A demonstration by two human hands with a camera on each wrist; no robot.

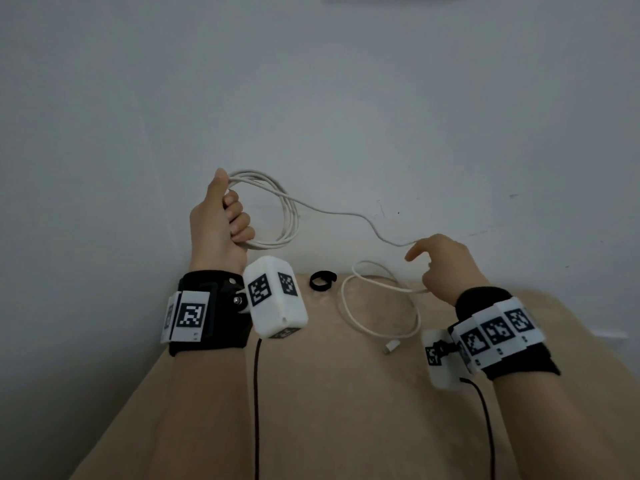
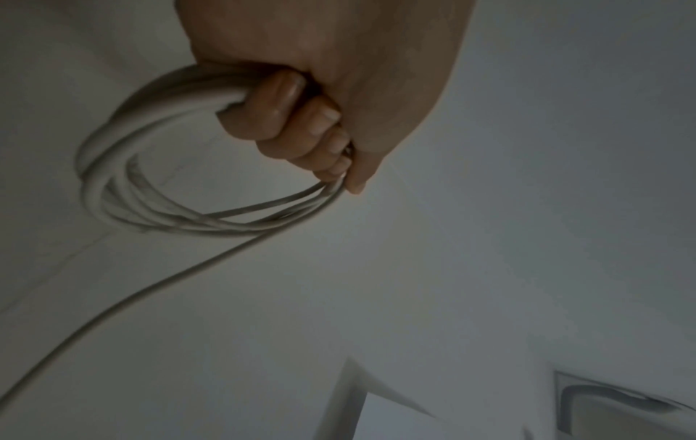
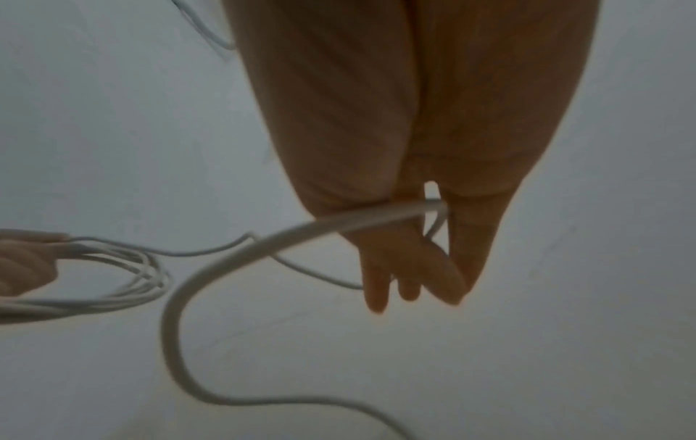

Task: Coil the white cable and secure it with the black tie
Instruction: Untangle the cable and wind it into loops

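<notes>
On my left, my left hand (image 1: 221, 223) is raised in front of the wall with its fingers (image 2: 278, 113) curled tight round several finished loops of the white cable (image 1: 277, 216); the coil hangs as an upright oval, its long axis running roughly up and down, its open face towards me; from its top one strand runs off to the right, sagging across to my right hand (image 1: 440, 265). Below and between the hands the black tie (image 1: 322, 280) lies on the tabletop (image 1: 311, 393), curled into an open ring, near the far edge and untouched; just right of it the uncoiled slack lies in one loose loop on the tabletop, and its connector end (image 1: 391, 347) rests flat, pointing down-left towards me. My right hand holds the strand loosely; the wrist view shows the cable passing between the fingers (image 3: 376, 285), which are fairly straight, so I judge it a light guiding hold rather than a clench. I'd put the coiling a bit past halfway: a few loops are gathered, one loop's worth of slack and the connector remain, and the tying has not begun.
</notes>
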